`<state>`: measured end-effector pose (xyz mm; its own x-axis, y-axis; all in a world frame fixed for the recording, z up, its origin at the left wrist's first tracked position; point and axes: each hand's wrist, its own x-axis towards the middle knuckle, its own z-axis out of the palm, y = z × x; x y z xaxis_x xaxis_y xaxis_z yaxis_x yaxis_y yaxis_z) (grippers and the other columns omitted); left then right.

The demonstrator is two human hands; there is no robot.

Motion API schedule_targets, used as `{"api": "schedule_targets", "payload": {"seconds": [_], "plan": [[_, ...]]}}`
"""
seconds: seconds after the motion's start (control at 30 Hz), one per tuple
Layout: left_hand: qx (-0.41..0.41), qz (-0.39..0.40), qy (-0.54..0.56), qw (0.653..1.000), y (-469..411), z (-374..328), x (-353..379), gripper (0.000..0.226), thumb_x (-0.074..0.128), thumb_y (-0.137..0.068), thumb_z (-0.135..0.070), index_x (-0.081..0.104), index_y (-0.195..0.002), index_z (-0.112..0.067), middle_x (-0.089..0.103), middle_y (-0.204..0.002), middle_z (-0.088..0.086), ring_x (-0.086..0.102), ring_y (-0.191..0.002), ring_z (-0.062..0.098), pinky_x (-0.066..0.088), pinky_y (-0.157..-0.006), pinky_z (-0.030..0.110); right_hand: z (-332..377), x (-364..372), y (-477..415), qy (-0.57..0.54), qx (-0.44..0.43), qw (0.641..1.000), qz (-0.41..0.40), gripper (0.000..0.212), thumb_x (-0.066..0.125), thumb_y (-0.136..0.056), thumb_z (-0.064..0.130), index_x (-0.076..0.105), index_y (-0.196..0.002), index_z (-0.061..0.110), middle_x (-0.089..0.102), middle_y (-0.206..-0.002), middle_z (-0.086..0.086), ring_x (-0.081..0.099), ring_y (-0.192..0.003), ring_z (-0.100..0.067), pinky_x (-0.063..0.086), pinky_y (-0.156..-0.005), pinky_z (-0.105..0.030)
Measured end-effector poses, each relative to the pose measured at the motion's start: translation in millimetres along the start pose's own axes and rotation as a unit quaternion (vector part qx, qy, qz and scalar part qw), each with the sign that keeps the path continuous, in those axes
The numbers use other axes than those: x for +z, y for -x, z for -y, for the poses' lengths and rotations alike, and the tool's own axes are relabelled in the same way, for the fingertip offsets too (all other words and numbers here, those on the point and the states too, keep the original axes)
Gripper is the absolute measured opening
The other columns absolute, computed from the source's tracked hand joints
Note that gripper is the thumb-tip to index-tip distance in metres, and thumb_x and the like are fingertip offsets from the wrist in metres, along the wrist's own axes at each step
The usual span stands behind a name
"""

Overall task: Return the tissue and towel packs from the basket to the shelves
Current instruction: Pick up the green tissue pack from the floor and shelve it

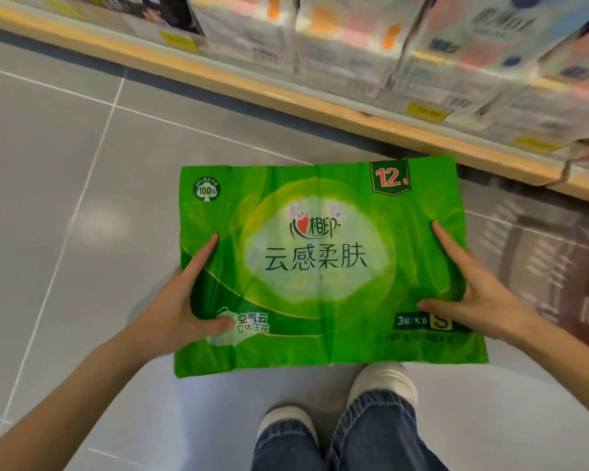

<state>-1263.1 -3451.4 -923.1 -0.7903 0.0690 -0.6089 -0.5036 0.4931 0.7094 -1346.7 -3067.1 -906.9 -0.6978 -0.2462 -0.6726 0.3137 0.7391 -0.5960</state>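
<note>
Currently the green pack (323, 266) is held in mid-air above the floor (65, 205), printed face up toward the camera, in front of the shelf edge (286, 96). Its long axis runs left to right, roughly parallel to that edge; the printed text reads upright, so the top of the pack points toward the shelf. The far right corner lies close to the wooden lip, though contact cannot be confirmed. The near edge hangs over the shoes (381, 382).

The left hand (181, 307) clamps the pack's left side: thumb pressed on the face, index finger extended along it. The right hand (480, 290) grips the right side the same way, thumb and index finger spread on the face. The remaining fingers are hidden behind the pack.

The wrapper is glossy plastic film, rectangular, creased, with flat sealed margins at the corners.

Open tiled floor extends to the left. On the right, a basket (558, 266) sits blurred at the frame edge. The shelf carries pale wrapped packs (354, 39) standing tightly side by side, with yellow price tags (429, 112) on the lip.
</note>
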Motion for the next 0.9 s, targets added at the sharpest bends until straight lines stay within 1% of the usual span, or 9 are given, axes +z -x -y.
{"api": "schedule_targets", "payload": {"seconds": [0.1,0.23,0.4,0.53,0.63,0.73,0.8,0.87,0.9], "plan": [[-0.001,0.008,-0.025,1.0,23,-33,-30,0.116,0.086,-0.052,-0.034,0.009,-0.135,-0.063,0.035,-0.143,-0.011,0.043,-0.128,0.015,0.042,-0.104,0.037,31,-19,27,-0.011,-0.015,1.0,0.009,0.112,0.077,-0.068,0.009,0.002,-0.138,0.053,0.02,-0.149,0.006,0.032,-0.131,-0.013,0.032,-0.11,-0.038],[0.022,0.001,-0.046,0.999,64,-105,-79,0.115,0.087,-0.057,-0.021,0.011,-0.131,-0.066,0.035,-0.141,-0.014,0.043,-0.127,0.012,0.042,-0.103,0.036,87,-53,80,-0.018,-0.051,0.998,-0.025,0.116,0.078,-0.066,0.01,-0.002,-0.135,0.058,0.015,-0.144,0.018,0.017,-0.132,0.001,0.019,-0.113,-0.027],[0.062,-0.019,-0.064,0.996,135,-217,-149,0.115,0.085,-0.057,-0.021,0.009,-0.134,-0.063,0.032,-0.143,-0.018,0.039,-0.13,0.006,0.037,-0.108,0.033,177,-111,165,-0.028,-0.072,0.993,-0.083,0.117,0.081,-0.064,0.012,0.001,-0.137,0.057,0.013,-0.155,0.008,0.009,-0.143,-0.011,0.016,-0.117,-0.04],[0.102,-0.037,-0.081,0.991,209,-312,-202,0.114,0.085,-0.059,-0.027,0.009,-0.136,-0.063,0.031,-0.144,-0.013,0.036,-0.131,0.006,0.035,-0.11,0.034,252,-165,249,-0.01,-0.126,0.984,-0.129,0.118,0.082,-0.063,0.012,-0.001,-0.132,0.06,0.014,-0.154,0.003,0.01,-0.143,-0.011,0.011,-0.113,-0.024],[0.14,-0.057,-0.117,0.982,269,-373,-231,0.115,0.086,-0.057,-0.034,0.005,-0.133,-0.066,0.03,-0.145,-0.014,0.037,-0.131,0.005,0.035,-0.109,0.031,301,-198,319,0.003,-0.139,0.977,-0.163,0.118,0.082,-0.063,0.013,-0.002,-0.132,0.06,0.012,-0.155,0.001,0.007,-0.144,-0.012,0.01,-0.115,-0.025],[0.206,-0.078,-0.144,0.965,326,-429,-255,0.115,0.076,-0.042,-0.068,0.001,-0.13,-0.07,0.023,-0.142,-0.028,0.034,-0.131,0.002,0.034,-0.105,0.023,345,-222,392,-0.002,-0.161,0.965,-0.206,0.118,0.082,-0.063,0.015,0.001,-0.136,0.058,0.01,-0.156,0.001,0.01,-0.142,-0.004,0.008,-0.107,-0.002],[0.254,-0.087,-0.151,0.951,359,-459,-268,0.117,0.082,-0.045,-0.06,0.0,-0.127,-0.072,0.02,-0.139,-0.031,0.033,-0.131,0.002,0.034,-0.102,0.02,365,-232,441,0.011,-0.173,0.953,-0.247,0.117,0.081,-0.064,0.015,0.0,-0.139,0.054,0.014,-0.153,0.003,0.009,-0.137,0.003,0.007,-0.101,0.004],[0.306,-0.096,-0.172,0.931,389,-487,-281,0.118,0.087,-0.053,-0.04,0.0,-0.126,-0.073,0.023,-0.143,-0.023,0.033,-0.132,0.006,0.031,-0.104,0.021,385,-237,493,0.009,-0.185,0.941,-0.283,0.115,0.08,-0.067,0.016,-0.002,-0.137,0.055,0.013,-0.151,0.008,0.006,-0.14,-0.003,0.006,-0.108,-0.009],[0.334,-0.09,-0.182,0.921,404,-500,-287,0.117,0.086,-0.053,-0.044,0.0,-0.128,-0.071,0.022,-0.144,-0.023,0.031,-0.133,0.001,0.028,-0.105,0.019,394,-238,519,0.01,-0.189,0.934,-0.302,0.115,0.079,-0.067,0.017,-0.003,-0.136,0.059,0.011,-0.151,0.011,0.005,-0.143,-0.009,0.007,-0.112,-0.019]]}}
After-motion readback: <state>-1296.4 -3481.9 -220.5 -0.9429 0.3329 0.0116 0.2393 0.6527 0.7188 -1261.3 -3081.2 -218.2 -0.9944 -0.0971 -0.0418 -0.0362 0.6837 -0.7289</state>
